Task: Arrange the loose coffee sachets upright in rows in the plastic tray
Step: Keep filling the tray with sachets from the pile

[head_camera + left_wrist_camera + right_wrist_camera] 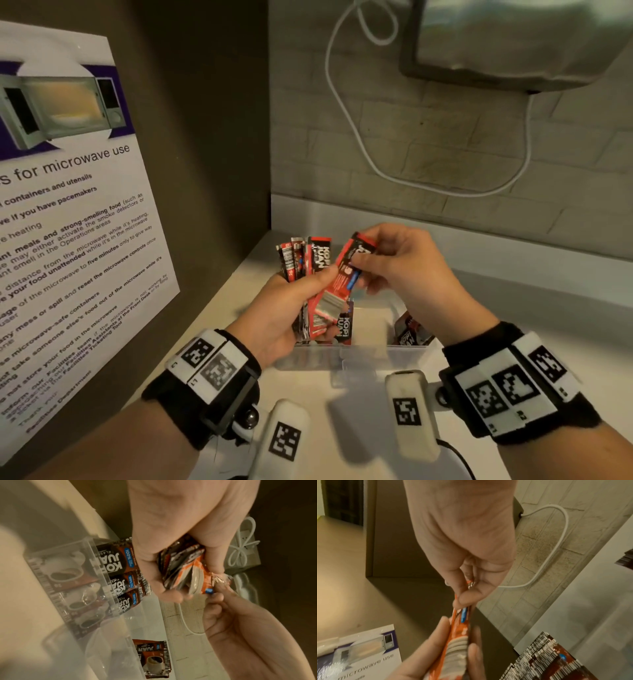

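Note:
My left hand [291, 308] grips a fanned bunch of red and black coffee sachets [305, 260] above the clear plastic tray [363, 356]. My right hand [387, 263] pinches the top of one red sachet [339, 284] at the front of that bunch, whose lower end still lies against my left thumb. In the left wrist view the bunch [181, 566] sits in the left palm, and several sachets [120, 577] stand upright in a row in the tray's left compartment [72, 582]. A few sachets [152, 657] stand at the tray's other end. The right wrist view shows the pinched sachet [458, 632] edge-on.
The tray sits on a white counter [308, 411] in a corner. A microwave-use poster [68, 222] hangs on the left wall. A white cable [359, 137] loops down the brick back wall beneath a wall-mounted appliance [507, 44]. A white power strip [243, 550] lies nearby.

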